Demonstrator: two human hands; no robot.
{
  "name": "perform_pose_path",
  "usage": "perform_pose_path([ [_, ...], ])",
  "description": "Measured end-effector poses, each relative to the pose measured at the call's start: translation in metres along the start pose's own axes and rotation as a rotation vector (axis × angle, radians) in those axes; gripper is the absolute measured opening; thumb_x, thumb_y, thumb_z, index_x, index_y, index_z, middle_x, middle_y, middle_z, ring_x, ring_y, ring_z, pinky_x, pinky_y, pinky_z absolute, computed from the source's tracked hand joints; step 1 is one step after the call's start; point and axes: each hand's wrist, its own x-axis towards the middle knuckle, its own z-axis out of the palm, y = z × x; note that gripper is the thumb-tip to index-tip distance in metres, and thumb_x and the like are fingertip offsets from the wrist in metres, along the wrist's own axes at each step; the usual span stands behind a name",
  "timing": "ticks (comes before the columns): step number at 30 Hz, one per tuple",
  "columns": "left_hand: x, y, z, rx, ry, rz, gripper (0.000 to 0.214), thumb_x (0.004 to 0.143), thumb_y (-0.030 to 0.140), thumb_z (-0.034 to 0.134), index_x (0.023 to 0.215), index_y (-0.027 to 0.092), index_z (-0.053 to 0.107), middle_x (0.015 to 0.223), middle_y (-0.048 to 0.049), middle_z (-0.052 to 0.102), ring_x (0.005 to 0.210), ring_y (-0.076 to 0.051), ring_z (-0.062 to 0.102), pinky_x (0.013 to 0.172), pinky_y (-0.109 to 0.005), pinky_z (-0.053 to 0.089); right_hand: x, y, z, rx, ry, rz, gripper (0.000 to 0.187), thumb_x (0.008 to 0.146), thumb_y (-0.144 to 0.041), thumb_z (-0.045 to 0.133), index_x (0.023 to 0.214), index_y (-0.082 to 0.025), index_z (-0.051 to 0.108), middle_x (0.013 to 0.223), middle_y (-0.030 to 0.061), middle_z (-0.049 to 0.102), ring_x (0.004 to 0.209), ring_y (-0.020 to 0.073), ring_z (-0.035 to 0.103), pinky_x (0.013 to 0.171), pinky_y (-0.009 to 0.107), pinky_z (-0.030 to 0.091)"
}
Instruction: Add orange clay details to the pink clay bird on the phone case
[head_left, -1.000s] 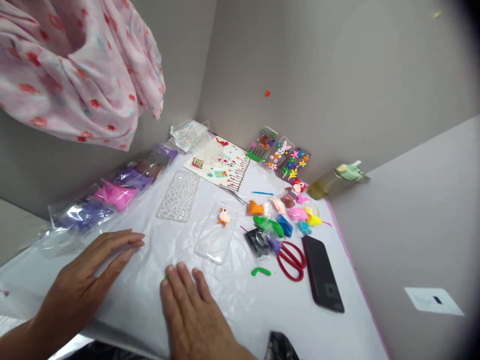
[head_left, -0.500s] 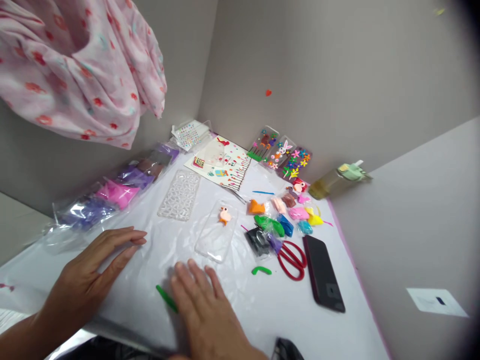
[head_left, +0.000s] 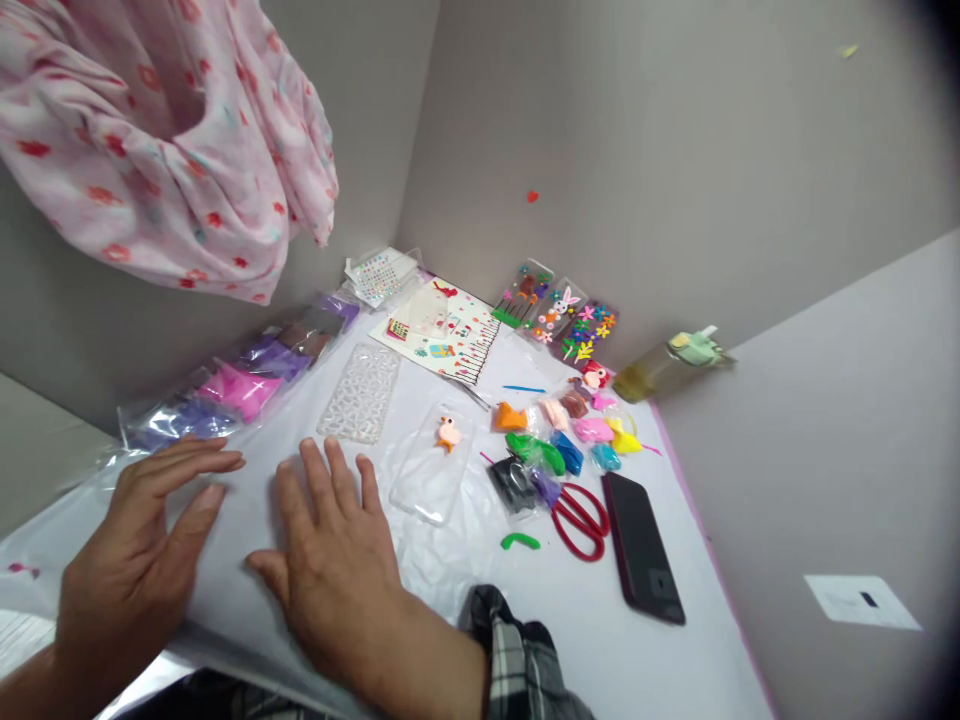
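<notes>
My right hand [head_left: 334, 560] lies palm down with spread fingers on the white sheet, left of a clear phone case [head_left: 424, 482]. A small pale pink clay bird with an orange base [head_left: 448, 433] sits on that case. My left hand [head_left: 139, 550] hovers or rests at the sheet's left side, thumb apart from the fingers, with nothing seen in it. A short curved piece of green clay [head_left: 520, 541] lies to the right of the case. The green clay strip seen earlier is out of sight, and what lies beneath my right palm is hidden.
Red-handled scissors [head_left: 581, 522] and a black phone [head_left: 643, 545] lie at right, below several clay packets [head_left: 536, 452]. Behind are a patterned case [head_left: 360, 392], an illustrated sheet [head_left: 472, 345], decorated cases [head_left: 556, 308] and a bottle [head_left: 660, 368]. Bagged clay [head_left: 244, 388] lines the left wall.
My right hand has moved left and slightly forward, over where the green clay strip lay; the strip no longer shows. My left hand has shifted left, its thumb further from the fingers.
</notes>
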Motion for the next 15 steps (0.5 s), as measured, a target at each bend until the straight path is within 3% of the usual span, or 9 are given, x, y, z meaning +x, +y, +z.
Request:
perform_pose_path([
  [6, 0.0, -0.005, 0.002, -0.077, 0.034, 0.026, 0.021, 0.105, 0.028, 0.055, 0.122, 0.023, 0.066, 0.128, -0.0088, 0.065, 0.14, -0.033, 0.056, 0.128, -0.059, 0.036, 0.01, 0.024, 0.008, -0.064, 0.013, 0.114, 0.069, 0.111, -0.053, 0.045, 0.165, -0.011, 0.034, 0.177, 0.0203, 0.027, 0.165, 0.0374, 0.021, 0.13, 0.063, 0.03],
  [12, 0.001, -0.001, -0.001, -0.077, 0.008, 0.062, 0.022, 0.105, 0.023, 0.054, 0.124, 0.02, 0.064, 0.131, -0.0106, 0.063, 0.142, -0.032, 0.054, 0.129, -0.058, 0.034, 0.008, 0.01, 0.009, -0.031, -0.006, -0.089, 0.068, 0.111, -0.056, 0.041, 0.164, -0.013, 0.036, 0.174, 0.0161, 0.036, 0.164, 0.0337, 0.026, 0.131, 0.056, 0.033],
  [15, 0.0, 0.0, 0.0, -0.09, 0.009, 0.043, 0.022, 0.105, 0.024, 0.055, 0.124, 0.021, 0.064, 0.131, -0.0103, 0.064, 0.142, -0.032, 0.054, 0.129, -0.058, 0.033, 0.012, 0.018, 0.01, -0.05, 0.011, 0.028, 0.07, 0.11, -0.057, 0.042, 0.164, -0.012, 0.036, 0.175, 0.0195, 0.033, 0.164, 0.0372, 0.026, 0.13, 0.061, 0.032],
])
